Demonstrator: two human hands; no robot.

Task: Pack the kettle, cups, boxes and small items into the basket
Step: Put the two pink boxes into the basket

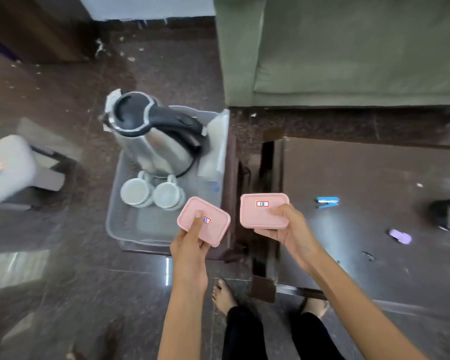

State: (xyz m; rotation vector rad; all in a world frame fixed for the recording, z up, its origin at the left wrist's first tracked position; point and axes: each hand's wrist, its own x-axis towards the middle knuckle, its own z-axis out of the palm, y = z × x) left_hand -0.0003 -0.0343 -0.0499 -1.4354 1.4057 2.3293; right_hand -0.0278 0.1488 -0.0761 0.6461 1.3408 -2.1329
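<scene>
A clear plastic basket (120,224) stands on a low stool. Inside it are a steel kettle (153,136) with a black lid and handle and two white cups (151,194) lying side by side. My left hand (190,242) grips a pink lidded box (213,224) over the basket's near right corner, thumb on the lid. My right hand (286,224) holds a second pink box (263,213) with a red-edged label, above the gap between stool and table. On the dark table lie a blue clip (327,202) and a purple small item (400,236).
A green sofa (348,53) fills the top right. A dark glossy table (374,178) spreads on the right, with a black object (447,214) at its edge. A white seat (5,170) stands at the left. My feet are on the floor below.
</scene>
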